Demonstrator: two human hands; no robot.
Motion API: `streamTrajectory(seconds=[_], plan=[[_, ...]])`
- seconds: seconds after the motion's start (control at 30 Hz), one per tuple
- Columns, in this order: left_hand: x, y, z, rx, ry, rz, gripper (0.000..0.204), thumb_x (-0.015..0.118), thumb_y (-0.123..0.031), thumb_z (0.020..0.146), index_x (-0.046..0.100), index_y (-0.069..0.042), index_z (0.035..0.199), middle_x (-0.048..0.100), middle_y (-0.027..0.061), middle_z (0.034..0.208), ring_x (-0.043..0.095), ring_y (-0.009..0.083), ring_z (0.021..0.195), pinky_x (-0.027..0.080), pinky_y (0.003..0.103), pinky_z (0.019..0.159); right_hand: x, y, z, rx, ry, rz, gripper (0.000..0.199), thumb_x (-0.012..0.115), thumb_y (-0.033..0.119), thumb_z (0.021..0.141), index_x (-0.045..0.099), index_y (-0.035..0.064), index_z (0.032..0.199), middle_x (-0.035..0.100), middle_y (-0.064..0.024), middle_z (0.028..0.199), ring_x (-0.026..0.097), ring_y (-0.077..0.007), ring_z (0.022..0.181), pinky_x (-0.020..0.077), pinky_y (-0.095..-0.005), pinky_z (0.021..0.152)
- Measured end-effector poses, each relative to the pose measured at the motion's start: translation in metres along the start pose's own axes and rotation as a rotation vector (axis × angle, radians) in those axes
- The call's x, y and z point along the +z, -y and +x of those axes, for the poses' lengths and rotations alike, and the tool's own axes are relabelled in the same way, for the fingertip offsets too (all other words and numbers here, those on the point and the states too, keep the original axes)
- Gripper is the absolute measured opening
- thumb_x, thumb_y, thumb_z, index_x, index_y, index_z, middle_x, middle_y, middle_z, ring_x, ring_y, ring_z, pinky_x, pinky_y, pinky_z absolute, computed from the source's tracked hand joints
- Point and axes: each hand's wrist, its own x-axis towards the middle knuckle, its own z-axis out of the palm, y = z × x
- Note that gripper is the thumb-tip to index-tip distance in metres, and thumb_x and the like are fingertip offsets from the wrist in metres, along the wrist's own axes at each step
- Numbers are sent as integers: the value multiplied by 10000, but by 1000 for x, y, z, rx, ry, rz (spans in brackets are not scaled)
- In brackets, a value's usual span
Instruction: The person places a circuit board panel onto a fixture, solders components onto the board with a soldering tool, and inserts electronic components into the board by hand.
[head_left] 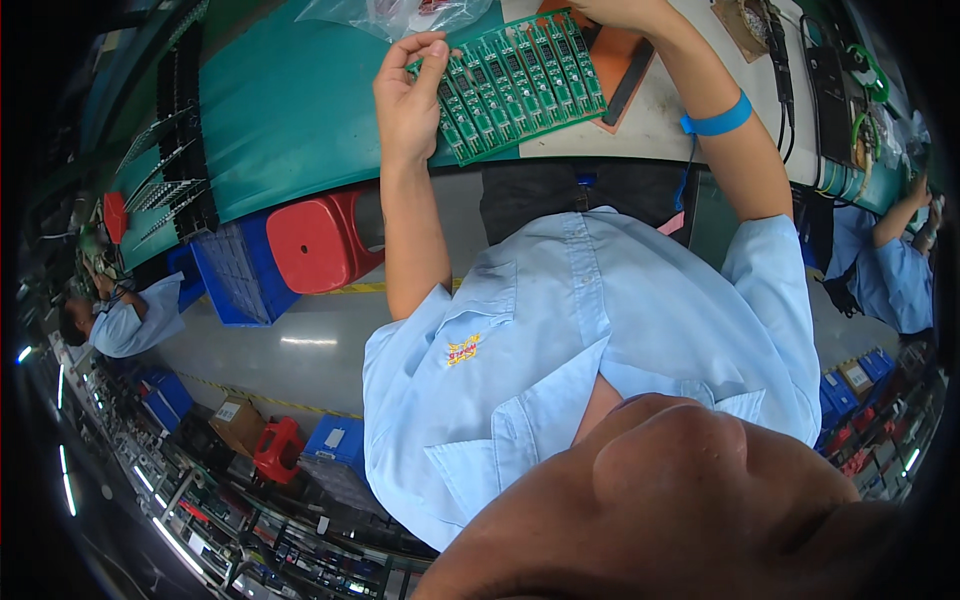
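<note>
A green circuit board panel [520, 85], made up of several narrow boards side by side, is held tilted over the near edge of the workbench. My left hand [410, 95] grips its left end, with the thumb on top and fingers closed around the edge. At the top rim of the view, my right hand [620, 10] is by the panel's far right corner. Its fingers are mostly cut off by the picture's edge, so I cannot tell whether it touches the panel. A blue wrist strap [722, 116] with a cord is on my right forearm.
Beneath the panel lies an orange and black flat piece [625, 75]. A clear plastic bag [400, 15] is at the bench's back. Black racks [182, 150] stand left; cables [782, 70] and tools lie right. A red stool [315, 245] and blue crate [235, 270] stand below. Co-workers sit both sides.
</note>
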Motion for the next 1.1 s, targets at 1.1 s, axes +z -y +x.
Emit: streamTrajectory(seconds=[1.1], plan=[[69, 3, -67, 141, 61, -640, 801, 689, 190, 771, 363, -68, 1456, 590, 160, 1342, 624, 298, 1198, 521, 403, 1016, 87, 19, -64, -767, -624, 364, 214, 629, 28, 979, 641, -27, 1186, 684, -115, 1146, 647, -163, 1055, 500, -249, 937]])
